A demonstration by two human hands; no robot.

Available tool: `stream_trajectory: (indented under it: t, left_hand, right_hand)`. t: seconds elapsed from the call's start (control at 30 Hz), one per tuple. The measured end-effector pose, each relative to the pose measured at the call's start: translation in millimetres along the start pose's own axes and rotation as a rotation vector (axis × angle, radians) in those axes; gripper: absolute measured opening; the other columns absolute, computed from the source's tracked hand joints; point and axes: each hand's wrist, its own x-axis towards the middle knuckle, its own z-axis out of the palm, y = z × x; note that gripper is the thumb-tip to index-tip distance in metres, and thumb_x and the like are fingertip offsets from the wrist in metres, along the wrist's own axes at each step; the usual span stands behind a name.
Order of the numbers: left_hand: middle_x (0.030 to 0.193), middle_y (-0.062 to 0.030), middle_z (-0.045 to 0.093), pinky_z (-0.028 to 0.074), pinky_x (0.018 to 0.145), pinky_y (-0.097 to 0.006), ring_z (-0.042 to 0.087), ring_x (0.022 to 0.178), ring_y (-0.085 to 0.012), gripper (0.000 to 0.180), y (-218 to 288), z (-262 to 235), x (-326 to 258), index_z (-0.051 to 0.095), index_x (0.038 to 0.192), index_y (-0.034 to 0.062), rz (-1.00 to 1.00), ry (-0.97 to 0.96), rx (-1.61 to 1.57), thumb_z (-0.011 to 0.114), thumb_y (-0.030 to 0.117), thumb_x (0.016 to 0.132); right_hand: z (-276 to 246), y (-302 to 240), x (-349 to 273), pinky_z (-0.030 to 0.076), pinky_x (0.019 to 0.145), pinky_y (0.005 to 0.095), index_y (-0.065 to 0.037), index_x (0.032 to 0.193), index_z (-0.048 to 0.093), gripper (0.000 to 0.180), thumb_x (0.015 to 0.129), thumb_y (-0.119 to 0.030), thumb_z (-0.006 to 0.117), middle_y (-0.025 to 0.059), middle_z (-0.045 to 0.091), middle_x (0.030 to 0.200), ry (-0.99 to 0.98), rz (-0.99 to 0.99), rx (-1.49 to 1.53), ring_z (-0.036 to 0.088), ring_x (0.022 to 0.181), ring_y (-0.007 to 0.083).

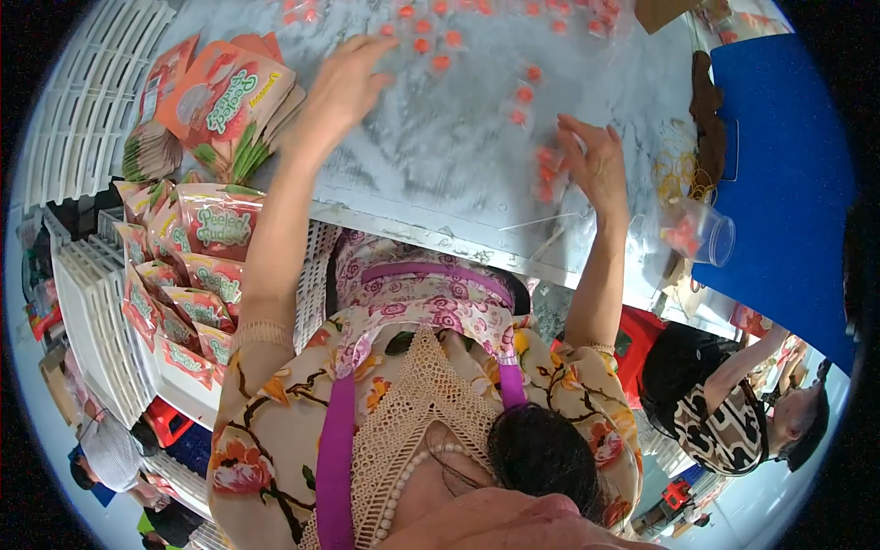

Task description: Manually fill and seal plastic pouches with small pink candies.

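Head view: both hands reach out over a grey marbled tabletop (440, 156). The left hand (344, 87) is open, fingers spread and slightly curled, hovering beside a fanned stack of orange-and-green snack pouches (225, 105) at the tabletop's left edge; it grips nothing that I can see. The right hand (596, 160) is also open, fingers splayed, over a small cluster of clear-wrapped orange-red sweets (547, 170) near the tabletop's near edge. More of these sweets (440, 41) lie scattered toward the far edge.

More filled pouches (192, 275) stand packed in a white crate (101, 321) below the left edge. A clear plastic cup (701, 234) holding a few sweets lies tipped on its side near the right edge, against a blue board (779, 165), with a heap of yellow rubber bands (678, 170) just beside it.

Risks, as I judge them: the sweets under the right hand sit close to the near edge, so a sweeping motion could push some off. The tipped cup could roll and spill its contents. The left hand's sleeve or wrist could nudge the loosely fanned pouches off the left edge. Another person (733, 403) works near the lower right, well apart.
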Motion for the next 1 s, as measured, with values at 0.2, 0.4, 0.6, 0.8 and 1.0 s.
stream_trajectory:
  t: [0.2,0.4,0.6,0.8,1.0]
  left_hand:
    - [0.118,-0.02,0.053,0.043,0.096,-0.044,0.046,0.116,-0.0385,0.056,-15.5,72.3,60.3,0.055,0.128,0.0134,-0.012,-0.184,0.087,0.073,0.019,0.076]
    - [0.102,-0.0168,0.057,0.043,0.089,-0.04,0.053,0.097,-0.0321,0.055,-4.8,86.7,49.8,0.057,0.126,0.0123,-0.006,-0.252,0.032,0.075,0.025,0.076]
    - [0.101,-0.0182,0.057,0.046,0.083,-0.041,0.056,0.093,-0.0341,0.051,47.7,97.8,24.6,0.058,0.123,0.0107,-0.041,-0.316,-0.1,0.074,0.025,0.077]
    - [0.106,-0.0241,0.056,0.044,0.088,-0.045,0.053,0.099,-0.041,0.05,91.6,96.6,-11.1,0.057,0.118,0.0015,-0.094,-0.339,-0.344,0.074,0.017,0.074]
    - [0.117,-0.0169,0.059,0.043,0.092,-0.043,0.053,0.108,-0.0357,0.05,-0.4,70.0,56.9,0.061,0.12,0.0092,-0.131,-0.033,0.06,0.075,0.024,0.075]
  right_hand:
    - [26.7,11.8,51.9,0.045,0.093,0.0375,-0.007,0.119,0.062,0.035,0.086,-0.003,0.053,0.0151,0.065,0.113,0.156,-0.058,0.077,0.063,0.101,0.0321]
    - [44.5,21.9,70.2,0.046,0.09,0.0397,-0.005,0.116,0.062,0.04,0.081,0.006,0.05,0.0169,0.065,0.111,0.169,-0.269,-0.01,0.06,0.099,0.036]
    - [38.9,-5.4,51.6,0.045,0.09,0.0386,-0.002,0.113,0.063,0.038,0.078,0.007,0.051,0.0162,0.066,0.108,0.034,-0.258,0.126,0.059,0.097,0.0354]
    - [24.6,-12.9,11.2,0.044,0.091,0.0394,-0.002,0.113,0.063,0.037,0.077,0.005,0.054,0.0154,0.066,0.109,-0.052,-0.156,0.183,0.059,0.097,0.0355]
    - [13.9,-6.1,-16.0,0.045,0.092,0.0362,-0.003,0.117,0.063,0.033,0.085,0.0,0.055,0.0141,0.063,0.12,0.306,-0.086,0.092,0.061,0.104,0.0319]
